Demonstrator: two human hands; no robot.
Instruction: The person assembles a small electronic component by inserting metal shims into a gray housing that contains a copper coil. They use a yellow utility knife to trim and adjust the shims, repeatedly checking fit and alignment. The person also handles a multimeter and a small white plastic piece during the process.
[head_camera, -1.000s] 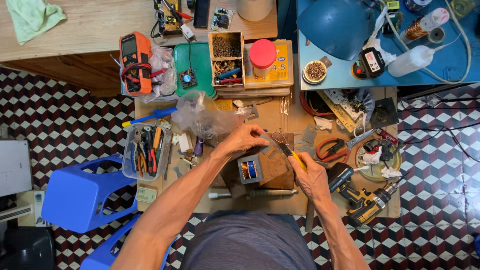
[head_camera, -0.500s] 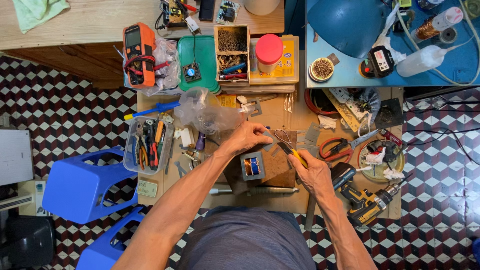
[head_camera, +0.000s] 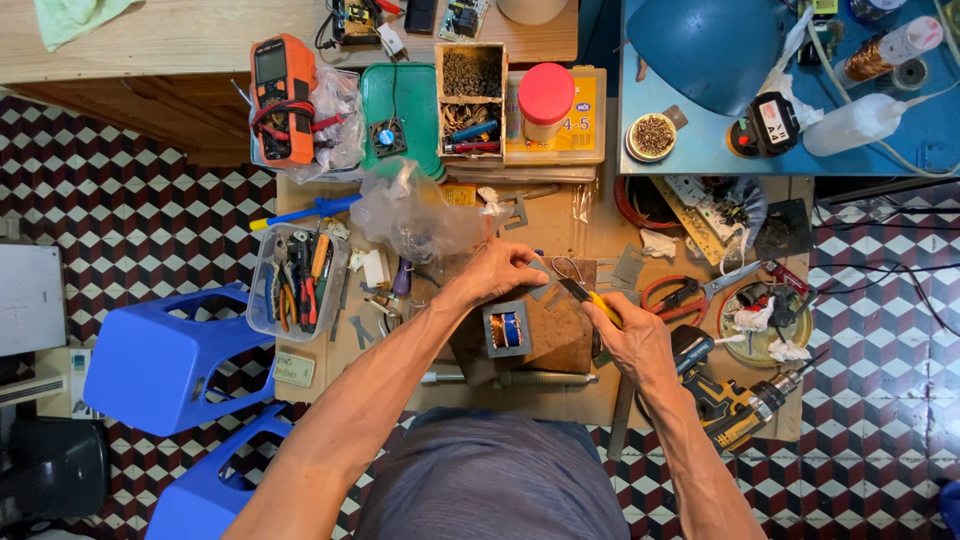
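Observation:
My left hand (head_camera: 503, 272) rests on the brown work board (head_camera: 556, 340), its fingers pinching a small grey metal piece near the board's top edge. My right hand (head_camera: 632, 335) grips a yellow-handled tool (head_camera: 590, 296) whose dark tip points at that same piece. Just below my left hand sits a small square transformer core (head_camera: 507, 329) with a blue and orange coil inside. A crumpled clear plastic bag (head_camera: 415, 215) lies just above my left hand.
A clear tray of pliers and cutters (head_camera: 297, 280) sits left. A cordless drill (head_camera: 735, 400) lies at right, near red-handled scissors (head_camera: 690, 292). An orange multimeter (head_camera: 281, 97), red-lidded jar (head_camera: 545, 100) and blue lamp shade (head_camera: 708, 45) stand at the back. Two blue stools (head_camera: 165, 360) are left.
The hands stay at the same spot on the board with the tool at the metal piece; only the view has shifted slightly.

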